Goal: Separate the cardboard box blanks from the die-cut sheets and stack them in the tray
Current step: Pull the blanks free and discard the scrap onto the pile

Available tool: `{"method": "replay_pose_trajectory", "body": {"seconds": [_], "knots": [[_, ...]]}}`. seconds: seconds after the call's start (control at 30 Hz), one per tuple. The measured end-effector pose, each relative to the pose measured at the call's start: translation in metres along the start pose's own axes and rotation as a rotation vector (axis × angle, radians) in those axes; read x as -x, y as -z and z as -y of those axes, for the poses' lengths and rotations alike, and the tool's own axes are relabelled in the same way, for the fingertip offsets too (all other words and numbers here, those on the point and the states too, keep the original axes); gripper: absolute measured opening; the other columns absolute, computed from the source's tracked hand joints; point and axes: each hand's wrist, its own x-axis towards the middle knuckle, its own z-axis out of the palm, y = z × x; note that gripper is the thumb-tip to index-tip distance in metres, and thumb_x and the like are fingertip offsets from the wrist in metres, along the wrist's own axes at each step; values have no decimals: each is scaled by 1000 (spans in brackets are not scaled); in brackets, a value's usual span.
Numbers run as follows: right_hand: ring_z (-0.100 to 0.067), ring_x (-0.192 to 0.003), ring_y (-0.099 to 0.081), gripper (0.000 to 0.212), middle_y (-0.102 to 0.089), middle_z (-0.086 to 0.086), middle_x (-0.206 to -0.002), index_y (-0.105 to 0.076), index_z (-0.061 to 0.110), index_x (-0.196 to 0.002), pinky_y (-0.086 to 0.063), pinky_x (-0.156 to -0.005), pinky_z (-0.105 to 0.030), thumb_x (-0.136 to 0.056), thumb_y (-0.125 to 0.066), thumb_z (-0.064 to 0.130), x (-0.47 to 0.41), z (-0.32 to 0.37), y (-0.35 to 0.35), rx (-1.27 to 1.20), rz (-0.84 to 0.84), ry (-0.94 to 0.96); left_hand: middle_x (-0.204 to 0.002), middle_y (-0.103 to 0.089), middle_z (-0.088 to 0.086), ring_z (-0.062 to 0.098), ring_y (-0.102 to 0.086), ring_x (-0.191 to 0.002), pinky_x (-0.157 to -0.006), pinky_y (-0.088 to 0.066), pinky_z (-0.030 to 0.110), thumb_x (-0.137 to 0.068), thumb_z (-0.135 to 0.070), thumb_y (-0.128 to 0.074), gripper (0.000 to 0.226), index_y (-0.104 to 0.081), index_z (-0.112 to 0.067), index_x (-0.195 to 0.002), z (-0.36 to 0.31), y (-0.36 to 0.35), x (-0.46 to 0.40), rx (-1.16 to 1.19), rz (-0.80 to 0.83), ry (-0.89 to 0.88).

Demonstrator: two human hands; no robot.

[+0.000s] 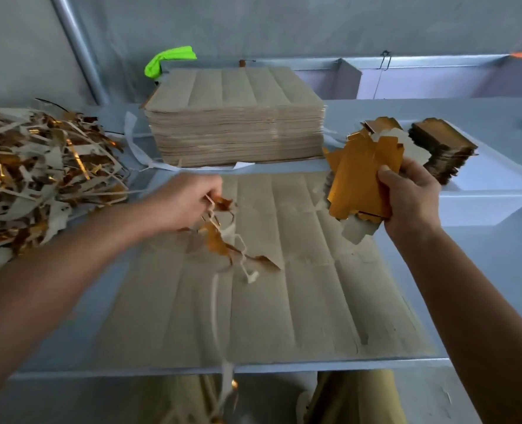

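My right hand point(412, 195) grips a bunch of gold-faced box blanks point(365, 179), held up just left of the white tray point(486, 191). A stack of gold blanks point(443, 148) stands in that tray. My left hand point(183, 203) holds a ragged strip of waste trim point(223, 240), gold and white, which dangles over a die-cut sheet point(284, 286) lying flat with its brown side up on the table. Behind it rises a tall stack of die-cut sheets point(238, 130).
A big heap of waste strips point(39, 172) fills the table's left side. A green cloth point(168, 61) lies behind the sheet stack. A metal pole point(79, 50) slants up at the back left. The table's front edge point(223, 367) runs below the sheet.
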Motion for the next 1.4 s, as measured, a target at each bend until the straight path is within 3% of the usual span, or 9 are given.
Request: {"method": "replay_pose_trajectory", "body": {"seconds": [0.2, 0.4, 0.47, 0.63, 0.73, 0.8, 0.93, 1.07, 1.4], "knots": [[-11, -99, -58, 38, -56, 7, -121, -55, 27, -125, -52, -74, -33, -91, -60, 11, 2, 1, -11, -40, 60, 16, -92, -57, 29, 41, -55, -84, -68, -41, 44, -84, 8, -51, 17, -54, -4, -94, 69, 123, -22, -220, -585, 179], [-21, -120, -55, 73, -46, -3, -141, -24, 26, -147, -53, -90, -46, -89, -58, -2, 9, 1, -26, -37, 227, 104, -107, -52, 31, 44, -51, -98, -79, -43, 52, -83, 7, -50, 23, -48, -1, -104, 111, 127, -22, -265, -785, 368], [-11, -102, -65, 58, -61, 5, -121, -37, 28, -134, -58, -74, -30, -89, -60, -1, 11, -2, -27, 6, 274, 144, -106, -55, 29, 42, -54, -96, -78, -44, 46, -85, 2, -58, 20, -53, -3, -104, 110, 103, -19, -231, -572, 350], [-20, -99, -65, 27, -66, 3, -105, -55, 31, -103, -56, -80, -39, -88, -64, 11, 14, -21, -26, 82, 280, 44, -148, -37, 5, 23, -38, -133, -109, -34, 37, -75, -53, -71, 85, -34, -21, -144, 81, 54, -7, -406, 720, 436], [-16, -93, -68, 28, -68, 5, -105, -55, 30, -106, -57, -71, -32, -87, -65, 13, 19, -31, -30, 54, 332, 5, -111, -61, 3, 22, -58, -101, -85, -49, 36, -78, -68, -55, 62, -59, -20, -117, 45, 48, -8, -534, 345, 294], [-10, -87, -69, 29, -70, 9, -97, -55, 29, -109, -56, -60, -24, -88, -64, 11, 25, -34, -36, -4, 372, -17, -90, -60, 4, 25, -60, -87, -74, -50, 37, -78, -70, -50, 62, -62, -13, -101, 13, 26, -7, -211, -74, 255], [-8, -86, -69, 28, -72, 14, -91, -55, 28, -107, -56, -62, -21, -88, -62, 9, 37, -41, -46, -7, 464, -12, -110, -61, -5, 15, -58, -102, -86, -50, 37, -51, -84, -51, 86, -54, -22, -111, -45, -42, 7, 618, 143, 397], [-5, -78, -69, 25, -72, 11, -83, -55, 17, -104, -53, -61, -17, -87, -62, 1, 51, -48, -48, 72, 594, 14, -94, -65, -15, 6, -63, -93, -68, -48, 14, -62, -58, -69, 44, -51, -35, -95, -55, -68, -5, 1111, -50, 351], [-14, -88, -67, 37, -68, -1, -96, -52, 16, -111, -55, -68, -21, -82, -70, 4, 54, -54, -39, 209, 627, 115, -114, -66, -3, 11, -61, -109, -89, -53, 32, -86, -16, -67, 45, -46, -26, -125, -55, -77, 1, 1289, -100, 110]]}}
